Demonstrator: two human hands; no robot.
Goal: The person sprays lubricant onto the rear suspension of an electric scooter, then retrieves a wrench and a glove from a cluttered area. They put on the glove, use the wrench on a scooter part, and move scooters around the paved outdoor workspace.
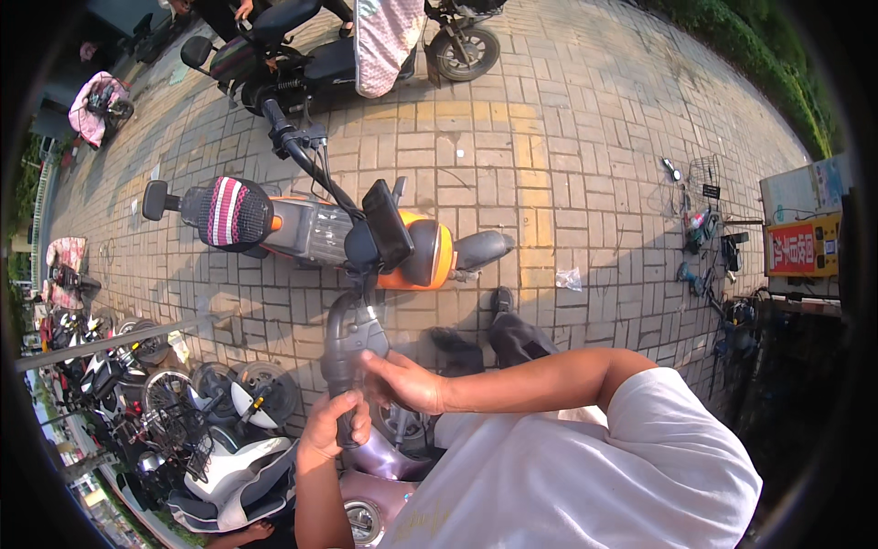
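One handle [338, 352] sits on the near side of the orange scooter [444, 254]. The left grip [335, 423] wraps its end; whether the right grip [407, 382] beside it is closed cannot be told. Holding the left firm should steady the right.

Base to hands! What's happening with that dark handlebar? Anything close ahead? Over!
Left hand wrapped around the dark handlebar. Right hand against it, exact grip unclear. Orange scooter standing just beyond. Over.
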